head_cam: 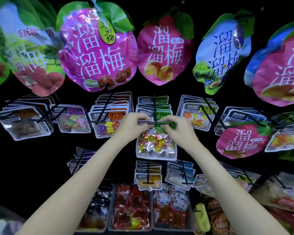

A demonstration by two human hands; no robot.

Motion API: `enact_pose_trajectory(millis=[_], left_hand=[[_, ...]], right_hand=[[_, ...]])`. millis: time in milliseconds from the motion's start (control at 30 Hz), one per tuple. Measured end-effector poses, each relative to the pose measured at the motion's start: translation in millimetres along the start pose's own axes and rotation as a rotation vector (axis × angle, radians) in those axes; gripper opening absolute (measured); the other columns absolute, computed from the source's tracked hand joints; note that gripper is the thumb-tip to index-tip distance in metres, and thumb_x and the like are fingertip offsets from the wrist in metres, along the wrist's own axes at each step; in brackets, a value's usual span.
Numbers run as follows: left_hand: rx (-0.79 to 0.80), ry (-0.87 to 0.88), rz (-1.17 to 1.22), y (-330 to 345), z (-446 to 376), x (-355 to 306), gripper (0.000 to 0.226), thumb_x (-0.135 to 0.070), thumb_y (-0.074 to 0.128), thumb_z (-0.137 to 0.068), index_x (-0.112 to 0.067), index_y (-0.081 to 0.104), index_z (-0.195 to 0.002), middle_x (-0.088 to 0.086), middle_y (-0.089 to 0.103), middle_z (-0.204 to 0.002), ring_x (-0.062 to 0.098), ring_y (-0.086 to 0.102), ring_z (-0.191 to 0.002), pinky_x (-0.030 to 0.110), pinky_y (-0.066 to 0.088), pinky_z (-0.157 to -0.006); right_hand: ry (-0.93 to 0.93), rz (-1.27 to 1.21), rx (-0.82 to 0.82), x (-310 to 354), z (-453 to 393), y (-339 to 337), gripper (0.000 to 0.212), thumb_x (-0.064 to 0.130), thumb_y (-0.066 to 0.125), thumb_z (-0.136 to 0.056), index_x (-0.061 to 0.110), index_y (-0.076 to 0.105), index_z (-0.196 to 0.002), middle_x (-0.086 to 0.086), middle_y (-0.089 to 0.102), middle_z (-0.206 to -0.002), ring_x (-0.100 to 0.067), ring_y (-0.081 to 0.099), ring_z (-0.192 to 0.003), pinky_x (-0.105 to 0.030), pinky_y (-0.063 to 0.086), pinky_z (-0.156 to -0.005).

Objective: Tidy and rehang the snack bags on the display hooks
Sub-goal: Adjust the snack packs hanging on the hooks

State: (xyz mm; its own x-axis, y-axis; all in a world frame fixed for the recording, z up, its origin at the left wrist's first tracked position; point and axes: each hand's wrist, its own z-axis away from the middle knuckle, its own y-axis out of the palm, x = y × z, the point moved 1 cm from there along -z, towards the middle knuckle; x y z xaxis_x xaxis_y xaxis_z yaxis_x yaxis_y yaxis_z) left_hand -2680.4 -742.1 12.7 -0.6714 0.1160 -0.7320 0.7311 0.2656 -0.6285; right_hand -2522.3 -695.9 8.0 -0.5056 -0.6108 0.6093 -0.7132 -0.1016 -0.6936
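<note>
Both hands meet at the front end of a black display hook [154, 109] in the middle row. The left hand [131, 123] pinches the top left edge of a clear snack bag [155, 145] of gold- and red-wrapped sweets, and the right hand [176, 127] pinches its top right edge, fingers curled around the bag's header. The bag hangs down between the wrists, its top at the hook's crossbar; whether the hole is already over the hook seems unclear, as the fingers cover it. More green-labelled bags [161, 107] sit behind it on the same hook. Large pink plum bags [98, 53] hang in the row above. Below, trays of red packets [131, 206] stand on a shelf.
</note>
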Motion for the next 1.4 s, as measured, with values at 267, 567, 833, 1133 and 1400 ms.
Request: enact_pose_trajectory(millis=[267, 567, 833, 1133, 1400], left_hand=[[0.054, -0.034, -0.098, -4.1, -9.6, 13.2, 0.03, -0.017, 0.066, -0.086, -0.016, 0.06, -0.116, -0.009, 0.054, -0.103, 0.007, 0.049, -0.093, 0.011, 0.033, -0.071], [-0.296, 0.165, -0.128, 51.8, 63.2, 21.2, 0.021, 0.004, 0.053, -0.084, -0.008, 0.062, -0.099, -0.005, 0.048, -0.105, 0.008, 0.044, -0.104, 0.018, 0.03, -0.093], [-0.136, 0.314, -0.101, 120.3, 42.3, -33.9, 0.021, 0.002, 0.049, -0.088, -0.008, 0.06, -0.103, 0.001, 0.051, -0.107, 0.009, 0.046, -0.101, 0.019, 0.039, -0.084], [-0.232, 0.195, -0.073, 179.5, 21.4, -92.0, 0.024, 0.002, 0.048, -0.089, -0.01, 0.06, -0.106, -0.01, 0.045, -0.105, 0.006, 0.049, -0.102, 0.005, 0.033, -0.085], [-0.288, 0.148, -0.117, 206.4, 27.4, -117.5, 0.025, 0.002, 0.049, -0.089, -0.01, 0.059, -0.108, -0.011, 0.045, -0.106, -0.003, 0.046, -0.097, 0.001, 0.033, -0.08]], right_hand=[[0.034, 0.211, -0.057, -8.0, -17.7, 11.1, 0.028, 0.02, 0.056, -0.093, 0.006, 0.062, -0.116, -0.009, 0.068, -0.107, -0.026, 0.065, -0.081, -0.034, 0.049, -0.082], [0.011, 0.131, -0.256, -36.8, 56.6, 2.9, 0.038, 0.002, 0.049, -0.091, 0.011, 0.049, -0.127, 0.002, 0.046, -0.123, -0.014, 0.047, -0.116, -0.025, 0.039, -0.096], [0.309, 0.14, -0.625, -117.1, 119.7, -92.2, 0.039, -0.005, 0.051, -0.087, -0.003, 0.045, -0.126, -0.017, 0.041, -0.124, -0.026, 0.046, -0.107, -0.018, 0.031, -0.087], [0.276, 0.197, -0.328, -200.8, 77.2, -169.0, 0.026, 0.012, 0.064, -0.086, 0.0, 0.06, -0.109, -0.008, 0.055, -0.09, -0.035, 0.047, -0.107, -0.038, 0.036, -0.081], [0.112, 0.362, -0.128, -209.9, 57.2, -193.5, 0.052, 0.021, 0.067, -0.084, 0.009, 0.049, -0.131, -0.013, 0.046, -0.131, -0.032, 0.033, -0.122, -0.041, 0.028, -0.1]])
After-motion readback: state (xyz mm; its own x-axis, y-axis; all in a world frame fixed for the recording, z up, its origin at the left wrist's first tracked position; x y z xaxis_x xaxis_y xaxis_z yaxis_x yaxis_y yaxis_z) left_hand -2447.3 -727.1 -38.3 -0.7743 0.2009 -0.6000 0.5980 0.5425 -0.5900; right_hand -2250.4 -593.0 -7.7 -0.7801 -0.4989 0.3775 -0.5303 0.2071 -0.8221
